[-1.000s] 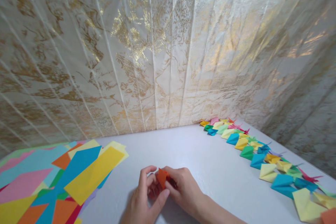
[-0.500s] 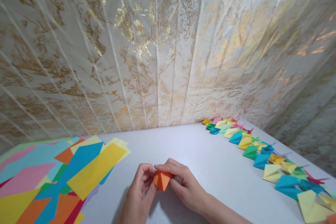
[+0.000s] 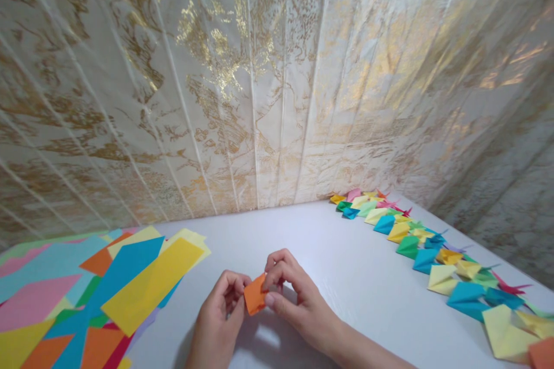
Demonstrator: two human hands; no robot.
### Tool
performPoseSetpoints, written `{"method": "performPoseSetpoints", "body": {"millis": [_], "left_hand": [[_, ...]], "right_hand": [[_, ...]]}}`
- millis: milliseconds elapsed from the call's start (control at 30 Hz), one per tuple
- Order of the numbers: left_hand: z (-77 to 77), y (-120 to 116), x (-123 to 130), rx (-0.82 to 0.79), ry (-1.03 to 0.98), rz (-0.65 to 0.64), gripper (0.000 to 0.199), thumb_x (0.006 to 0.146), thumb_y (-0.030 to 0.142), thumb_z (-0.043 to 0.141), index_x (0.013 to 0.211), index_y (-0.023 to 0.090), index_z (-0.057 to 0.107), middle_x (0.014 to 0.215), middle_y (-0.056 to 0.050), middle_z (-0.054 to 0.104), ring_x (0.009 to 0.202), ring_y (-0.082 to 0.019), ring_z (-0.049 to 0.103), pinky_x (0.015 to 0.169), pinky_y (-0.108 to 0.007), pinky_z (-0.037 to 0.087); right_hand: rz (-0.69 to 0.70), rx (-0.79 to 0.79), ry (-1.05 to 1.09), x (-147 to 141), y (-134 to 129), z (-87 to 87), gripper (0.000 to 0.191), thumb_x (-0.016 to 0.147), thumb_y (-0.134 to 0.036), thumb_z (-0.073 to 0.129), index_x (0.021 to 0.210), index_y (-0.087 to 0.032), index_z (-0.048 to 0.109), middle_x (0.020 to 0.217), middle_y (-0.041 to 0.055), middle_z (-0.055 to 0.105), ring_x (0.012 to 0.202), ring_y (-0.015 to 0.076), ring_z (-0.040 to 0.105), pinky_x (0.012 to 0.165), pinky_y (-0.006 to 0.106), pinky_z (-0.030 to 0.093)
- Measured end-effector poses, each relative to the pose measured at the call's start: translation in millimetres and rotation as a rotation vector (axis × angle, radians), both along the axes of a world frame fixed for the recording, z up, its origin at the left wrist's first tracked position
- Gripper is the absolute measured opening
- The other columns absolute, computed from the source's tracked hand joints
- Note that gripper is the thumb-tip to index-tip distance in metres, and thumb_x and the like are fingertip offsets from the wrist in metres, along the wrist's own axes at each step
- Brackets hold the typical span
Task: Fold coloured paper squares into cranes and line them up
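Note:
Between my two hands, just above the white table [image 3: 277,230], is a small folded piece of orange paper [image 3: 254,295]. My left hand [image 3: 219,314] pinches its left edge between thumb and bent fingers. On the opposite side, my right hand [image 3: 300,300] grips the right edge, thumb below and index finger above. The paper shows a squarish flat face tilted toward me. Fingertips hide part of its right side.
Loose coloured paper sheets overlap on the left, with a yellow sheet [image 3: 153,282] and a blue sheet [image 3: 130,268] on top. Folded paper cranes [image 3: 426,259] line the right edge in a long row. A gold-patterned curtain [image 3: 234,98] hangs behind the table.
The orange paper has turned from a pointed, faceted side to a flatter squarish face. My right fingers have lifted and shifted their hold. The view has swung slightly to the right.

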State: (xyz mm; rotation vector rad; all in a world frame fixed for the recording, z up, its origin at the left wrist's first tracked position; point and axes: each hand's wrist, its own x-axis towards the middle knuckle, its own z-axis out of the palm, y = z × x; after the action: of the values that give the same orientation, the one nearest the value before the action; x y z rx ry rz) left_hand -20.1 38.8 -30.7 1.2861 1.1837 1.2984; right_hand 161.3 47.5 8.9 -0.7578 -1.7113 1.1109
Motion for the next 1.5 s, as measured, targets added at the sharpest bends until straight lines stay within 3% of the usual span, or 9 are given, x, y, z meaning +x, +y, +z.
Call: {"method": "performPoseSetpoints", "body": {"millis": [233, 400, 533, 700, 833, 933, 1033, 1300, 1500], "left_hand": [[4.6, -2, 7, 0.035, -0.051, 0.127, 0.039, 0.073, 0.051, 0.079, 0.073, 0.023, 0.052, 0.077, 0.003, 0.063, 0.069, -0.016, 0.06, 0.064, -0.023, 0.05], [10.8, -5, 7, 0.041, -0.05, 0.059, 0.038, 0.071, 0.051, 0.082, 0.071, 0.022, 0.056, 0.075, 0.002, 0.064, 0.069, -0.016, 0.063, 0.065, -0.023, 0.052], [5.5, -5, 0, 0.023, 0.083, -0.068, 0.023, 0.083, 0.043, 0.071, 0.078, 0.023, 0.061, 0.079, 0.001, 0.068, 0.075, -0.017, 0.066, 0.07, -0.023, 0.053], [-2.4, -1, -8, 0.11, 0.234, -0.053, 0.007, 0.085, 0.03, 0.065, 0.088, 0.025, 0.07, 0.088, 0.0, 0.071, 0.082, -0.019, 0.068, 0.072, -0.022, 0.053], [2.4, -4, -6, 0.221, 0.306, 0.006, 0.013, 0.084, 0.031, 0.065, 0.08, 0.027, 0.076, 0.101, -0.003, 0.069, 0.094, -0.021, 0.066, 0.076, -0.021, 0.053], [8.4, -12, 1, 0.241, 0.295, 0.09, 0.022, 0.088, 0.034, 0.059, 0.093, 0.029, 0.079, 0.12, -0.005, 0.066, 0.109, -0.023, 0.062, 0.092, -0.026, 0.05], [9.2, -19, 7, 0.243, 0.255, 0.087, 0.029, 0.091, 0.039, 0.055, 0.105, 0.03, 0.078, 0.133, -0.005, 0.062, 0.12, -0.026, 0.058, 0.101, -0.03, 0.047], [11.3, -17, 12, 0.119, 0.145, 0.11, 0.031, 0.087, 0.052, 0.065, 0.097, 0.026, 0.08, 0.129, -0.005, 0.064, 0.119, -0.024, 0.059, 0.098, -0.025, 0.048], [18.6, -17, 11, 0.088, 0.103, 0.144, 0.034, 0.082, 0.056, 0.069, 0.086, 0.024, 0.08, 0.122, -0.005, 0.067, 0.114, -0.024, 0.061, 0.096, -0.023, 0.049]], "right_hand": [[-0.001, 0.013, -0.028, 3, -2, 3.1, 0.012, 0.091, -0.034, 0.064, 0.09, -0.021, 0.064, 0.118, 0.0086, 0.052, 0.121, 0.0234, 0.049, 0.104, 0.038, 0.037], [-0.013, 0.033, -0.07, 1, -2, 0.8, 0.006, 0.087, -0.021, 0.067, 0.092, -0.022, 0.064, 0.124, 0.0086, 0.053, 0.127, 0.0233, 0.047, 0.108, 0.039, 0.036], [-0.041, 0.035, -0.05, 1, -1, -0.1, 0.004, 0.09, -0.025, 0.066, 0.093, -0.023, 0.068, 0.127, 0.0087, 0.053, 0.122, 0.0234, 0.049, 0.107, 0.04, 0.036], [-0.048, -0.007, 0.018, 2, 0, 0.7, 0.019, 0.093, -0.043, 0.065, 0.092, -0.026, 0.075, 0.126, 0.0067, 0.056, 0.115, 0.0228, 0.051, 0.106, 0.039, 0.037], [-0.074, -0.099, 0.083, -2, -1, -0.3, 0.027, 0.089, -0.052, 0.068, 0.086, -0.027, 0.078, 0.122, 0.0067, 0.059, 0.114, 0.0246, 0.053, 0.105, 0.042, 0.037], [-0.102, -0.138, 0.08, -4, -2, -1.1, 0.03, 0.087, -0.055, 0.069, 0.08, -0.026, 0.078, 0.12, 0.007, 0.061, 0.114, 0.026, 0.053, 0.106, 0.046, 0.036], [-0.154, -0.133, 0.067, -5, -3, -1.2, 0.03, 0.087, -0.054, 0.07, 0.077, -0.026, 0.076, 0.12, 0.0069, 0.063, 0.115, 0.0264, 0.053, 0.106, 0.047, 0.036], [-0.179, 0.11, 0.0, -5, -5, -1.3, 0.014, 0.095, -0.036, 0.066, 0.09, -0.03, 0.077, 0.108, 0.0019, 0.07, 0.106, 0.0205, 0.058, 0.097, 0.038, 0.041], [-0.149, 0.411, -0.152, 0, -5, 4.0, 0.022, 0.1, -0.02, 0.055, 0.11, -0.031, 0.071, 0.116, 0.0018, 0.07, 0.102, 0.0193, 0.056, 0.092, 0.036, 0.043]]}}
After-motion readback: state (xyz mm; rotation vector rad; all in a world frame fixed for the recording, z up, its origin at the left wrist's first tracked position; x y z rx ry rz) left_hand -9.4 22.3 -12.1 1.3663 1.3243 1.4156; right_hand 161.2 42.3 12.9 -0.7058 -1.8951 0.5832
